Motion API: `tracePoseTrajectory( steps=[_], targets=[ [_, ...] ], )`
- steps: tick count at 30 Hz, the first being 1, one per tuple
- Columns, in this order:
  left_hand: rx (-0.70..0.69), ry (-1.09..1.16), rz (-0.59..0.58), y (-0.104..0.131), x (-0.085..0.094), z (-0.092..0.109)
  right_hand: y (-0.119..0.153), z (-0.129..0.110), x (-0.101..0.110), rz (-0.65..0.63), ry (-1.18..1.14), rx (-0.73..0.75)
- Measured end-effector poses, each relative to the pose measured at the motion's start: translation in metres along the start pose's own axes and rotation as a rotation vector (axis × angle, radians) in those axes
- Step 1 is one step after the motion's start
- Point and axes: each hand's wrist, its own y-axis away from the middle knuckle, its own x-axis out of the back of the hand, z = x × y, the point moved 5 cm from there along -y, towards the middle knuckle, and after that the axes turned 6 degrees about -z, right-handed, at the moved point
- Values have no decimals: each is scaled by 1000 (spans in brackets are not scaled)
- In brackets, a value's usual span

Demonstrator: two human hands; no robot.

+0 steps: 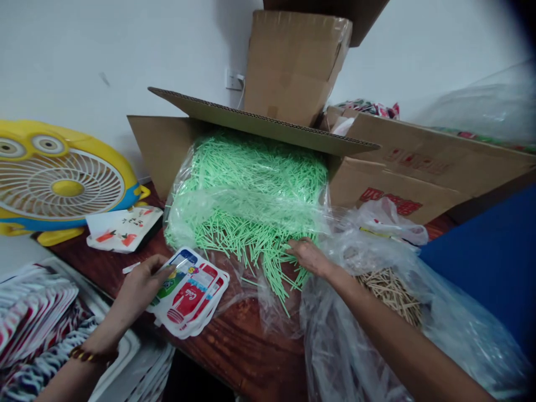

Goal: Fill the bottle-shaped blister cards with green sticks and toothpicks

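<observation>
My left hand [144, 285] is closed on a small stack of printed cards [192, 296] with rounded corners, its thumb on top. Red cola bottles and a green shape show on the upper card. A big heap of thin green sticks [259, 173] fills a clear plastic bag inside an open cardboard box [157, 145], and some spill over the front. My right hand [310, 255] is at the lower right of this heap, fingers curled in among the stick ends; its fingertips are partly hidden. Beneath the spilled sticks lies the brown tabletop [247, 340].
A yellow cartoon fan [67, 178] stands at left, beside a white tissue pack [125, 229]. Stacked cards [33, 318] fill a container at lower left. Right of the box, a clear bag holds tan sticks [391, 293]. More cardboard boxes [293, 67] stand behind.
</observation>
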Motion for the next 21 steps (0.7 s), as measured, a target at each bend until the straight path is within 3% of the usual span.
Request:
tracePoseTrajectory(
  steps=[4, 7, 10, 14, 17, 21],
  targets=[
    [158, 301, -172, 5, 0, -5, 5, -9, 6, 170, -319, -86],
    [224, 470, -122, 14, 9, 0, 12, -19, 1, 342, -535, -165],
    [241, 626, -19, 27, 16, 11, 21, -30, -20, 468, -708, -221],
    [299, 814, 34, 49, 12, 24, 31, -40, -52, 501, -884, -230],
    [326, 888, 45, 65, 3, 28, 35, -42, -59, 489, -973, -222],
    [367, 1007, -99, 89, -22, 36, 39, -44, -55, 511, -1053, -211]
  ],
)
